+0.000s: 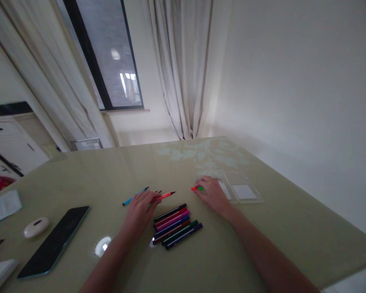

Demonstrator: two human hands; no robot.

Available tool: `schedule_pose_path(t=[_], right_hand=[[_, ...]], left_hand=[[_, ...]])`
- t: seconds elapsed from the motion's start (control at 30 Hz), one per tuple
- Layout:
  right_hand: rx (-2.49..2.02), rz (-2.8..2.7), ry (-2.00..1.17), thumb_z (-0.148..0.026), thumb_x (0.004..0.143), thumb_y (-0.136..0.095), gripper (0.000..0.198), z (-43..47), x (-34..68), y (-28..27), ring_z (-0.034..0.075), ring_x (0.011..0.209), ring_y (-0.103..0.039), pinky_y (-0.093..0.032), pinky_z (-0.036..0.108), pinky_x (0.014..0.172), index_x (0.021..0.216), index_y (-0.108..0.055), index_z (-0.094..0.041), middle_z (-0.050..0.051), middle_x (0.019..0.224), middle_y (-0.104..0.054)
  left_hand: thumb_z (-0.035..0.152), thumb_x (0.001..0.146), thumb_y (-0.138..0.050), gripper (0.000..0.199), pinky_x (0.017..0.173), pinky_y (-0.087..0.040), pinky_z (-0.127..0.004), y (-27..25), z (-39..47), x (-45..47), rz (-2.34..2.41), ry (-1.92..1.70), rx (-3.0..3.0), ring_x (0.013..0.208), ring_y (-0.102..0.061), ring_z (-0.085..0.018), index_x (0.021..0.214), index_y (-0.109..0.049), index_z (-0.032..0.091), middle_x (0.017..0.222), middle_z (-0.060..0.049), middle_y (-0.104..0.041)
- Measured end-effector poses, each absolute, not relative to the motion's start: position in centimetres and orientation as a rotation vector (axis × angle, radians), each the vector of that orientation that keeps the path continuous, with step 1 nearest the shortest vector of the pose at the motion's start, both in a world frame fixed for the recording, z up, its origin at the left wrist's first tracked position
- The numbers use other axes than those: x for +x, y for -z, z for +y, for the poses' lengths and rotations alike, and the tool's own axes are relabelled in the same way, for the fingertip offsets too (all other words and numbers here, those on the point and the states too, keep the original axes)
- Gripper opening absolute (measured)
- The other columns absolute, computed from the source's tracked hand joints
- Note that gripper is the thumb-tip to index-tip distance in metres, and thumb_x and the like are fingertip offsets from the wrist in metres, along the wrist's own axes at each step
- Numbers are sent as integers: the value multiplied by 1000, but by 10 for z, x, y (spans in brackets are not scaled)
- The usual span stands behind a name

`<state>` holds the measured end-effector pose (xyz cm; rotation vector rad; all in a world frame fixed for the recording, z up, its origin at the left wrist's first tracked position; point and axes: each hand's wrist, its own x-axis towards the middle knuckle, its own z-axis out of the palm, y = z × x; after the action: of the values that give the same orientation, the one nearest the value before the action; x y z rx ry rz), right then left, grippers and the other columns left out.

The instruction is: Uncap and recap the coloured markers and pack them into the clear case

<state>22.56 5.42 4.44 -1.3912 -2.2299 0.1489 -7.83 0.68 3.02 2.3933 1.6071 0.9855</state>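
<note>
left hand point(142, 204) curled on an orange pen point(166, 195), right hand point(212, 192) pinched on a red-and-green piece point(200, 188).

i judge the work partway: seven pens point(173, 226) lie in a row on the table point(219, 252) nearer my camera, a blue pen point(135, 197) lies apart by the left hand, and the clear case point(256, 196) lies beside the right. both hands are palm-down, fingers drawn in; i can't tell what the piece is.

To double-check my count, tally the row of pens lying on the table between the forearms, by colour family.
Black pen: 1
Red, pink or maroon pens: 3
Blue or purple pens: 2
Green pen: 1
Total: 7
</note>
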Motion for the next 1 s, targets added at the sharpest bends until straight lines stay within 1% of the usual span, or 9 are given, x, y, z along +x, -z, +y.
schedule_pose_path(t=[0.1,0.23,0.33,0.43,0.63,0.87,1.0], right_hand=[[-1258,-2182,-300,-32,98,-69,12,49,219,-48,23,99,-71,-46,35,90,101,-74,-21,5,102,-78],[-1156,-2158,-393,-34,98,-70,13,42,211,-49,22,95,-72,-46,34,88,100,-73,-21,3,99,-79],[-1096,-2162,-418,-37,99,-69,16,39,207,-49,22,95,-72,-46,34,89,99,-73,-21,4,98,-79],[-1073,-2175,-434,-40,99,-67,19,36,205,-50,23,96,-71,-46,35,90,99,-73,-22,4,98,-78],[-990,-2167,-476,-41,100,-67,20,32,200,-51,22,96,-70,-48,35,89,99,-73,-21,4,98,-78],[-891,-2104,-544,-49,102,-60,32,29,197,-49,21,94,-71,-50,34,89,100,-76,-22,6,96,-79],[-879,-2045,-576,-49,100,-62,30,29,196,-50,21,90,-72,-52,33,86,98,-77,-22,5,93,-79]], left_hand=[[42,104,-51,26,88,-45,-38,-32,6,-76,1581,-993,2416,97,-67,-26,103,-70,26,103,-4,-76],[42,104,-51,25,86,-45,-37,-30,4,-72,1543,-981,2446,95,-66,-25,102,-70,25,100,-4,-75],[42,105,-51,24,87,-45,-38,-30,3,-69,1507,-992,2468,96,-65,-25,103,-69,26,100,-3,-74],[40,105,-51,23,85,-46,-38,-31,1,-67,1490,-1005,2494,93,-65,-24,103,-69,25,99,-3,-74],[39,106,-50,25,86,-48,-38,-31,-1,-64,1474,-998,2503,93,-65,-24,103,-70,25,98,-3,-74],[39,108,-46,31,87,-53,-31,-31,-6,-54,1410,-998,2400,99,-69,-21,113,-74,27,109,-3,-73],[39,107,-48,31,83,-55,-30,-35,-9,-50,1359,-1096,2344,93,-70,-19,110,-76,26,102,-3,-75]])
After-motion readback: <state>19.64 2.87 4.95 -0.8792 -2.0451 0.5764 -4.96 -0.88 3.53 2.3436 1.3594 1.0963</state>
